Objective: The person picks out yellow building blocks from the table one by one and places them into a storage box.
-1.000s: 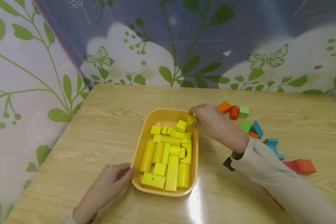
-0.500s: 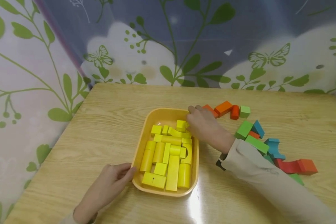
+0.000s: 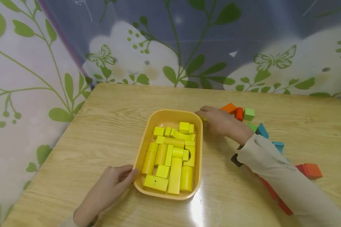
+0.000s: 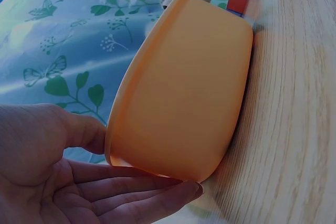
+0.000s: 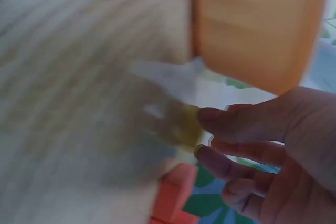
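Observation:
A deep orange-yellow plastic tray [image 3: 170, 114] stands on the wooden table, holding several yellow toy blocks [image 3: 174, 175] in close rows. My left hand [image 3: 110, 186] grips its near left side; in the left wrist view the thumb is at the rim and the fingers lie along the outer wall. Just outside the tray's far right corner, my right hand [image 3: 220, 121] pinches a small yellow block [image 5: 189, 129] between thumb and fingertips. That block is blurred in the right wrist view and mostly hidden under the hand in the head view.
Right of the tray lie loose blocks: an orange one [image 3: 229, 108], a red cylinder [image 3: 239, 114], a light green cube [image 3: 248, 114], a blue triangle [image 3: 262, 130] and red pieces [image 3: 312, 171]. The right sleeve [image 3: 284, 173] covers part of them. A leaf-patterned wall [image 3: 147, 41] bounds the table's back.
The right hand set a small yellow block into the tray's far right end, then moved right over the rim to another yellow block outside. The left hand stays on the tray.

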Demonstrator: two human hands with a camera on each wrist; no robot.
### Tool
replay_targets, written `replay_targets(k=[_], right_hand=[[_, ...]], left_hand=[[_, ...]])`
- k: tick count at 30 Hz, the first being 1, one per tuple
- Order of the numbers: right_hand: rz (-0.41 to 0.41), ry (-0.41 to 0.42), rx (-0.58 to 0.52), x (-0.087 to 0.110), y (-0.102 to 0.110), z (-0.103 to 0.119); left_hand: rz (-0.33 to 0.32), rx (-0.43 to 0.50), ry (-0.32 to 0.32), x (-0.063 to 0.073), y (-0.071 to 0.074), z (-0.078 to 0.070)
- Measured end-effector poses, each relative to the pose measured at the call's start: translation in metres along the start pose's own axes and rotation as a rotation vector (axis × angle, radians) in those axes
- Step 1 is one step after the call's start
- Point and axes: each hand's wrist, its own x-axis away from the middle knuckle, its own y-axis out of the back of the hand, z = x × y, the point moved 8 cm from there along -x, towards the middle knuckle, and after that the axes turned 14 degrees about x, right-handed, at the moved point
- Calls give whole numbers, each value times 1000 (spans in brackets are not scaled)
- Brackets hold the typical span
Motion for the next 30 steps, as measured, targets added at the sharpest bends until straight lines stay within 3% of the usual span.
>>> replay_targets(k=[8, 12, 16, 19, 21, 24, 30], right_hand=[[-17, -38, 111, -1, -16, -1], [-24, -96, 65, 3, -6, -7], [-219, -115, -44, 7, 29, -3], [-380, -8, -98, 6, 51, 21], [-412, 80, -94, 3, 53, 42], [-385, 156, -10, -5, 44, 68], [-279, 124, 88, -24, 22, 77]], left_hand=[[-32, 4, 81, -1, 1, 4], [-37, 9, 98, 0, 0, 5], [-40, 4, 94, -1, 0, 4], [-47, 17, 109, -1, 1, 5], [-46, 18, 114, -1, 2, 5], [-37, 15, 107, -1, 2, 5], [-20, 33, 108, -1, 0, 8]])
